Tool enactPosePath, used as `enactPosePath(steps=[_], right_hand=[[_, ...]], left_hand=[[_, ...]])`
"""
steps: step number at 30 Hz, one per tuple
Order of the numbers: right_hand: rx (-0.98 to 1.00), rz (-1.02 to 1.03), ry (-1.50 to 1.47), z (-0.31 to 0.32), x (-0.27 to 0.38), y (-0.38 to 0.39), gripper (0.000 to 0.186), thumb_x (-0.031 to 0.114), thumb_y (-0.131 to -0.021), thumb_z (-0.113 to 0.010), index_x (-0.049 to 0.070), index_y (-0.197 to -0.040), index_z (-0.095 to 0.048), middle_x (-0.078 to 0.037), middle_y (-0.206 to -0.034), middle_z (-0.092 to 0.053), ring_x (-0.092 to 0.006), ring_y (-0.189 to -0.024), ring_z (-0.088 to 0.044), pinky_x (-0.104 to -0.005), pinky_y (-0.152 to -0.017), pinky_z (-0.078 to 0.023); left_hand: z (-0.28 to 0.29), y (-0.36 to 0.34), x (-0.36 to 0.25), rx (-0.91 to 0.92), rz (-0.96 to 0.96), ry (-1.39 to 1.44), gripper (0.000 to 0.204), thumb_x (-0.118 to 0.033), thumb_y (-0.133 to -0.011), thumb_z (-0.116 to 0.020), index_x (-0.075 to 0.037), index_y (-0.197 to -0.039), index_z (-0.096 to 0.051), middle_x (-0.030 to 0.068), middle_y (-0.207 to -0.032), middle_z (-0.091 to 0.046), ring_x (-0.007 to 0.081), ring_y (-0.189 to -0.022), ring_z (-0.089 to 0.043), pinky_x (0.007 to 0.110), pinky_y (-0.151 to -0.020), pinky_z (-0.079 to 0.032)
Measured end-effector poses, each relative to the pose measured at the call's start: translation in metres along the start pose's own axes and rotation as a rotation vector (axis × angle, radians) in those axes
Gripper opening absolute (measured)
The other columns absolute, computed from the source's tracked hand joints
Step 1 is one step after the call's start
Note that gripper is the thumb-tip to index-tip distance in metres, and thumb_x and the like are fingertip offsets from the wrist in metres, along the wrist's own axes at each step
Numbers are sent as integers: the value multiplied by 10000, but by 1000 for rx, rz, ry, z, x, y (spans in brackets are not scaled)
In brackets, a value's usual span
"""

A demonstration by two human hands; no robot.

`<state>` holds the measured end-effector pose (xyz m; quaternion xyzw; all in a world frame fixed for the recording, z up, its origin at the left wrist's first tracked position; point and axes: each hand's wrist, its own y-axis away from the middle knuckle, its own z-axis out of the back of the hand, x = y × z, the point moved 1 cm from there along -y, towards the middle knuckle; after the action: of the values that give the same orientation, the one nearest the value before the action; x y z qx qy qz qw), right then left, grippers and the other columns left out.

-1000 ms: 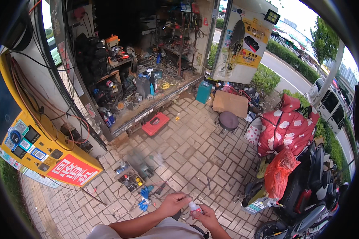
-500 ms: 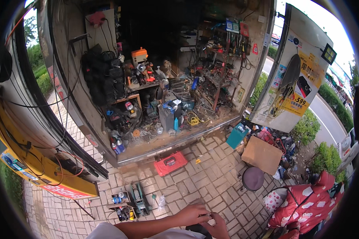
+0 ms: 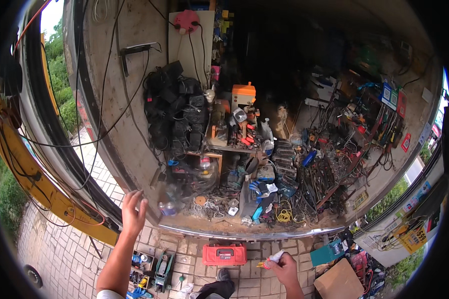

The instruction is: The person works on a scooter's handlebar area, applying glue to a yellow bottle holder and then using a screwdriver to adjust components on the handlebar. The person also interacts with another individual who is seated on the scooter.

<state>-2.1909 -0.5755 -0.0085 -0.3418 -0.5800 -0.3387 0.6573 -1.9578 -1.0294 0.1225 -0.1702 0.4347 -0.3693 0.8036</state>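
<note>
My left hand is raised beside the left door post of the stall, its fingers apart and nothing in them. Low and right of the middle, my right hand grips a small white and red bottle, tilted down to the left. Blur and size hide its details. Just left of that bottle, on the paving, is the red toolbox, its lid closed. My shoe rests on the bricks below the toolbox.
A metal sill edges the stall floor, which is heaped with tools, wires and yellow cord. Black adapters hang on the left. A green floor jack stands at lower left; a cardboard sheet lies at lower right.
My hands, together at the lower middle before, are now apart: the left rose toward the door post, the right holds out the small bottle. The view has swung right and nearer the stall.
</note>
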Motion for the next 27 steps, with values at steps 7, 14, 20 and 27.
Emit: enactPosePath(steps=[7,14,20,27], right_hand=[[-66,85,-40,24,35,-270,241,-13,-850,-714,17,-1034,-561,-50,-922,-655,-101,-803,-636,-257,-719,-533],[143,418,-255,-95,124,-629,234,-49,-900,-613,4,-1119,-554,-34,-901,-596,-101,-738,-557,-258,-669,-487],[-50,826,-82,-226,222,-895,311,79,-899,-674,1,-1190,-592,-71,-1005,-658,-141,-854,-633,-267,-767,-515],[-288,805,19,-346,287,-1036,319,203,-840,-724,24,-1094,-652,-187,-957,-711,-300,-927,-691,-365,-847,-512]], left_hand=[[66,-252,53,-386,-287,-901,553,-130,-856,-626,-31,-1379,-478,170,-1493,-398,352,-1422,-312,479,-1185,-210],[68,-333,87,-294,-238,-1275,554,-128,-839,-623,-39,-1371,-501,159,-1522,-368,329,-1423,-318,475,-1199,-198],[55,-351,114,-506,-285,-1503,498,-198,-848,-579,-87,-1330,-523,158,-1502,-407,342,-1414,-338,537,-1186,-169],[49,-355,115,-467,-282,-1637,498,-227,-841,-540,-69,-1313,-521,192,-1487,-407,378,-1396,-345,565,-1186,-145]])
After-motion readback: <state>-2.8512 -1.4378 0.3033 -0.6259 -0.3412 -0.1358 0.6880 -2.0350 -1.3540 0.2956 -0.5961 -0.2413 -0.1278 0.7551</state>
